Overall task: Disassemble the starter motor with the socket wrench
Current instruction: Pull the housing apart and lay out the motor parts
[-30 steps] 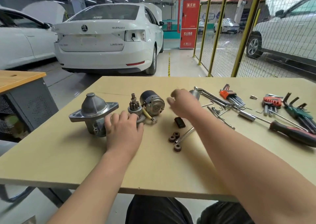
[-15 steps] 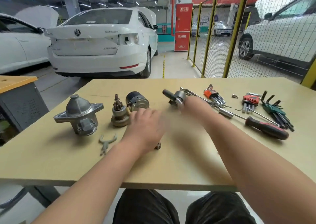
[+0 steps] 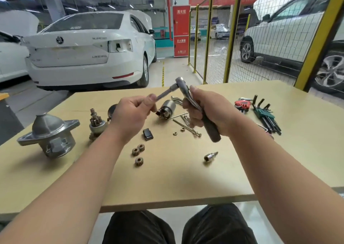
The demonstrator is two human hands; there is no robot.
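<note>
Right hand (image 3: 206,113) grips one socket wrench (image 3: 180,82) by its handle. Left hand (image 3: 130,117) pinches its extension bar (image 3: 164,94). One starter motor housing (image 3: 50,134) stands left of the left hand. Three pinion gears (image 3: 138,149) and one loose socket (image 3: 210,156) lie nearer the person than both hands.

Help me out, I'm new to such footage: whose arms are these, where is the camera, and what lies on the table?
No machine here: a person works with bare hands, filmed by a camera worn on the head, looking forward and down. The right hand grips the wrench by its handle; the left hand pinches the bar fitted to its head. On the table are a housing, a pinion, a metal cylinder, three gears, a socket, bolts and hex keys.
</note>
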